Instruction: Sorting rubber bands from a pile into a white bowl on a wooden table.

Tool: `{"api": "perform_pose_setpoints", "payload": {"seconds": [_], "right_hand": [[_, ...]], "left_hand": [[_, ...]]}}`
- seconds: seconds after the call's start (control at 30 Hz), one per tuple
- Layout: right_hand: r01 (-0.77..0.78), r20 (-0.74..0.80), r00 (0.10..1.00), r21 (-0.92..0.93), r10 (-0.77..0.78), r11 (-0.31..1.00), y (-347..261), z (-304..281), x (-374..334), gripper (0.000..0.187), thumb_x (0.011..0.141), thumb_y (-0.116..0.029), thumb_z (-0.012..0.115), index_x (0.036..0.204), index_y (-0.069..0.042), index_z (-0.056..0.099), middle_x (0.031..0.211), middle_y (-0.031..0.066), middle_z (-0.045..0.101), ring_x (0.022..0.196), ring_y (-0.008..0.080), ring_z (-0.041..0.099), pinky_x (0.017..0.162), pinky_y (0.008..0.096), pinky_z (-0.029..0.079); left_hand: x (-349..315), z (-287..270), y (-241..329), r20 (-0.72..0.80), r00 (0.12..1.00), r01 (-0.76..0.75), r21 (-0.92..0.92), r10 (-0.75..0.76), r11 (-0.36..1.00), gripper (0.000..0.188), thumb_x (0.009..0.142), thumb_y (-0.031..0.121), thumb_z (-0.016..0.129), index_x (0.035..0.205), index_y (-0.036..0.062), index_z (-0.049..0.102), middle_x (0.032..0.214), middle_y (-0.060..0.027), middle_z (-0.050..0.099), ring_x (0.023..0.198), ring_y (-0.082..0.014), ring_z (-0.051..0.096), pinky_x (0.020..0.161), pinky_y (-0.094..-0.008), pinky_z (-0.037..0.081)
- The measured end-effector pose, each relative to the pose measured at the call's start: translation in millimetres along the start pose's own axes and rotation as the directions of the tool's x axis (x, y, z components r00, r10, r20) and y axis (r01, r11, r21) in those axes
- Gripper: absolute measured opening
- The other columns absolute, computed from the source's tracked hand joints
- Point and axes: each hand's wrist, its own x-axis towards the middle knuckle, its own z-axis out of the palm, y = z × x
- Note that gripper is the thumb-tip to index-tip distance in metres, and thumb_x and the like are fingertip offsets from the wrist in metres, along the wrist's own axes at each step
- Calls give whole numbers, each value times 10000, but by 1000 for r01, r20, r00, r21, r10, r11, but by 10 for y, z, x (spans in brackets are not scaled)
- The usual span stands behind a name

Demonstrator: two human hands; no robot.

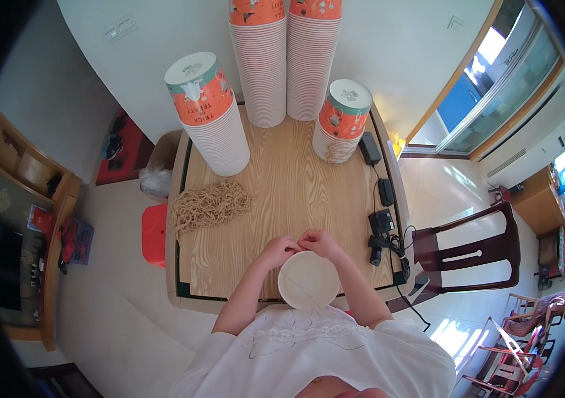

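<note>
A white paper bucket (308, 282) rests at the table's near edge against my body, its open mouth facing up. Across its pale inside runs a thin length of twine (299, 285). My left hand (281, 251) is closed at the bucket's far rim, fingertips pinched. Right beside it, my right hand (320, 244) pinches the same stretch of rim. Whether a twine end lies between the fingertips is too small to make out. A loose heap of tan twine pieces (211, 205) lies to the left, beyond my left hand.
Tall nested stacks of orange-and-white paper buckets (260, 73) stand at the back, with a shorter upside-down stack (342, 123) at right and a leaning stack (213, 119) at left. Black power adapters (382, 222) and cables line the right edge. A dark wooden chair (471, 252) and red stool (154, 235) flank the table.
</note>
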Motion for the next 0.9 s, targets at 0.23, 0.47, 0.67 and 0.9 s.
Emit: {"api": "perform_pose_setpoints", "payload": {"seconds": [0.23, 0.47, 0.67, 0.9], "right_hand": [[-44, 0, 999, 11, 44, 999, 7, -2, 78, 77, 786, -64, 564, 822, 1, 583, 713, 41, 597, 651, 88, 546, 573, 220, 448], [-68, 31, 997, 34, 67, 997, -90, -13, -5, 75, 796, -54, 546, 839, 4, 563, 713, 35, 592, 640, 82, 541, 559, 208, 440], [-99, 75, 993, 118, 91, 988, -127, -23, -37, 68, 803, -56, 536, 831, 5, 546, 701, 55, 589, 615, 90, 546, 541, 209, 442], [-94, 28, 995, 72, 92, 993, -156, -18, -18, 72, 801, -58, 543, 822, 11, 551, 684, 48, 581, 614, 89, 542, 541, 213, 441]], "left_hand": [[-5, -26, 65, -32, 997, 73, -7, -73, 997, 167, 698, 87, 603, 849, 129, 661, 788, -80, 598, 728, -218, 575, 645, -306, 450], [39, -193, 304, 128, 990, 45, 129, -61, 991, 135, 707, 139, 589, 830, 115, 639, 800, -75, 607, 749, -242, 580, 667, -332, 457], [15, -154, 327, 124, 991, 34, 180, -57, 983, 121, 713, 169, 571, 805, 132, 639, 790, -75, 605, 753, -254, 579, 672, -354, 460], [4, -189, 333, 127, 992, -20, 208, -7, 978, 149, 719, 164, 555, 839, 153, 643, 808, -85, 592, 786, -268, 571, 688, -375, 461]]}}
